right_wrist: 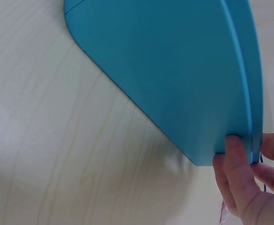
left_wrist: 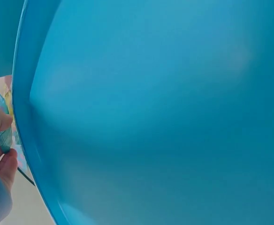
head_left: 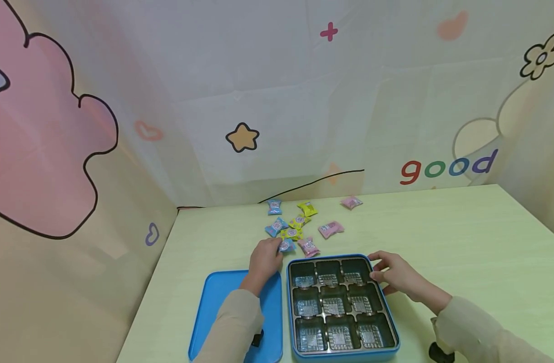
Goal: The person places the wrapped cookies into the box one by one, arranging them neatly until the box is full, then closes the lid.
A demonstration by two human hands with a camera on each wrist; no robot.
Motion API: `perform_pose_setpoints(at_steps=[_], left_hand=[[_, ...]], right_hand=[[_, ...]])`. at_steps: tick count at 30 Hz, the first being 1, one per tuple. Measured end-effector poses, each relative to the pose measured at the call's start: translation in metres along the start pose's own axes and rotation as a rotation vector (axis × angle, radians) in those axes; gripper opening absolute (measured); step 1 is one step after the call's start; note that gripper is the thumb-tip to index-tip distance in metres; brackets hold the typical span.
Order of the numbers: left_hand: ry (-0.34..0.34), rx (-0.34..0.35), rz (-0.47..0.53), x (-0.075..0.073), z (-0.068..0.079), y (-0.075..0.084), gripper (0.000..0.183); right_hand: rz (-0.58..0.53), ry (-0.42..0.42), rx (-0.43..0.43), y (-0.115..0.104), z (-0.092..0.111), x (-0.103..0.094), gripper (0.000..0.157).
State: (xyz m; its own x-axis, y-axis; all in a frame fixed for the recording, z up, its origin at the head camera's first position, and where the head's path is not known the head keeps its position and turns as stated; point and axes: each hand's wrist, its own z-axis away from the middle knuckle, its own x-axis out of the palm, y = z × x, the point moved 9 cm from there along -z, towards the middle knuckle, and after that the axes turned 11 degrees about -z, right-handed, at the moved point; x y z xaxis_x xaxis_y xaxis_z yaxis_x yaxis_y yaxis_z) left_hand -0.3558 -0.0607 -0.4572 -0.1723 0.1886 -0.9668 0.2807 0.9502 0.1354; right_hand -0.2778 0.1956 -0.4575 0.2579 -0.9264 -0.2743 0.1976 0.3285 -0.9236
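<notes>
My left hand [head_left: 265, 261] reaches past the far end of the blue lid [head_left: 222, 302] and pinches a blue-wrapped candy [head_left: 286, 245] between thumb and fingers. The left wrist view shows the same candy [left_wrist: 4, 136] at the fingertips, with the lid filling most of that picture. At the far right corner of the blue box [head_left: 397, 335], my right hand [head_left: 397, 275] grips the rim. Its fingers [right_wrist: 240, 173] lie along the outer wall in the right wrist view. Inside the box sits a dark tray [head_left: 336, 317] with several square compartments, none holding candy.
Beyond the box lie several wrapped candies: blue ones [head_left: 276, 227], yellow ones [head_left: 299, 222] and pink ones [head_left: 331, 229]. A lone pink candy [head_left: 351, 202] is near the back edge. Behind the pale table [head_left: 477, 252] hangs a printed cloth [head_left: 277, 101].
</notes>
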Motion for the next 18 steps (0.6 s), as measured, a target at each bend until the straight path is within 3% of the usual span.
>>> perform_pose_setpoints(at_steps=[18], left_hand=[[0.024,0.004,-0.001,-0.0087,0.0039,0.0017,0.035]], right_hand=[[0.004,-0.003,0.011,0.0009,-0.0001,-0.0001,0.044]])
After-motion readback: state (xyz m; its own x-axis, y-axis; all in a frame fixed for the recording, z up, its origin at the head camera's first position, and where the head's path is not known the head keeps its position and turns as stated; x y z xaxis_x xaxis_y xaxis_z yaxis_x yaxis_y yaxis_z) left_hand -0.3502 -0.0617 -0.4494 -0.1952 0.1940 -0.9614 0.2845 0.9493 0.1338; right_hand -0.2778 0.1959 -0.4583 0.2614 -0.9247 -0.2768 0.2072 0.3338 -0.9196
